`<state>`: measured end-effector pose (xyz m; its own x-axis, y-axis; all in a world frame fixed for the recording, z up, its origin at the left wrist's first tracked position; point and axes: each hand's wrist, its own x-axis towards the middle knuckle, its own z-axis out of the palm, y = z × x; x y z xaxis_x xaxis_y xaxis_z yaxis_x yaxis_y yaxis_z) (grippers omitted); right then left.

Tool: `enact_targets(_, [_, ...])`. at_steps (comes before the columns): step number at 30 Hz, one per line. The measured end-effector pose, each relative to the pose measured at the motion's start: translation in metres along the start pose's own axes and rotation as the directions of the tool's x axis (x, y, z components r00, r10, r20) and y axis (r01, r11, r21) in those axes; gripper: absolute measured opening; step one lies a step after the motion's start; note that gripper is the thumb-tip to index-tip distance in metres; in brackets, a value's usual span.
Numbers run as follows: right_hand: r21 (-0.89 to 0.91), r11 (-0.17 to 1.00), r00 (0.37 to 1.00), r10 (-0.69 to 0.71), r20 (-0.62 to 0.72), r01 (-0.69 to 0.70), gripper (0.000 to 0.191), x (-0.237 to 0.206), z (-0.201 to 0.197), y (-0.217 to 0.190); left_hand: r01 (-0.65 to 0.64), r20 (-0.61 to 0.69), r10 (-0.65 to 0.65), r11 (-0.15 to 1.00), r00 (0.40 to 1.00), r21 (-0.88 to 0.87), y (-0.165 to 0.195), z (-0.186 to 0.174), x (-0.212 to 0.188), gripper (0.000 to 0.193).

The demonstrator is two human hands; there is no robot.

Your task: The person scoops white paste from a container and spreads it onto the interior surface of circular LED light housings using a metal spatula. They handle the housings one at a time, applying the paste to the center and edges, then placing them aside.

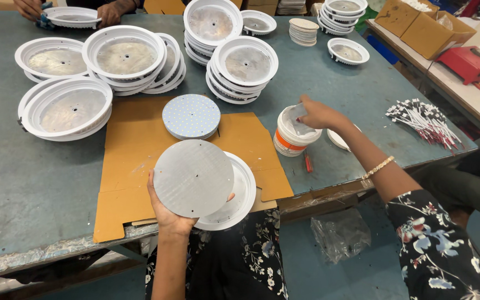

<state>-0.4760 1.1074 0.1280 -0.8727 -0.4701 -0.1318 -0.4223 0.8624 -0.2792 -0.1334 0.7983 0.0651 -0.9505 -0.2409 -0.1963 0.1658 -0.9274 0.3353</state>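
Note:
My left hand (pixel 169 215) holds a round grey metal disc (pixel 193 178) from below, its plain back facing up. Under the disc a white round lamp housing (pixel 241 194) rests on the flattened brown cardboard (pixel 134 150) at the table's near edge. My right hand (pixel 318 115) reaches into a small white tub with an orange band (pixel 291 137), fingers dipped into the white paste inside. A short stack of round LED boards (pixel 191 116) with a dotted face lies on the cardboard just beyond the disc.
Stacks of white lamp housings (pixel 123 55) crowd the far half of the grey-green table (pixel 29 183). A bundle of red-and-white wires (pixel 422 119) lies at right. Another person's hands (pixel 106 12) hold a housing at the far left. Cardboard boxes (pixel 423 28) and a red tool (pixel 470 64) sit on a side bench.

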Motion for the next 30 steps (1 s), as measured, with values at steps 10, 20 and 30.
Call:
enact_targets(10, [0.449, 0.893, 0.972, 0.135, -0.192, -0.035, 0.044, -0.004, -0.003, 0.006, 0.013, 0.015, -0.013, 1.0, 1.0, -0.004, 0.007, 0.002, 0.015, 0.081])
enact_targets(20, [0.161, 0.984, 0.959, -0.031, -0.28, 0.079, 0.04, -0.01, 0.004, -0.004, -0.003, -0.016, 0.003, 1.0, 1.0, 0.003, 0.005, 0.0, 0.019, 0.081])
enact_targets(30, [0.737, 0.675, 0.968, 0.209, -0.142, -0.038, 0.043, -0.021, -0.003, -0.019, 0.022, 0.062, -0.019, 0.999, 0.998, -0.042, 0.0, -0.002, 0.019, 0.082])
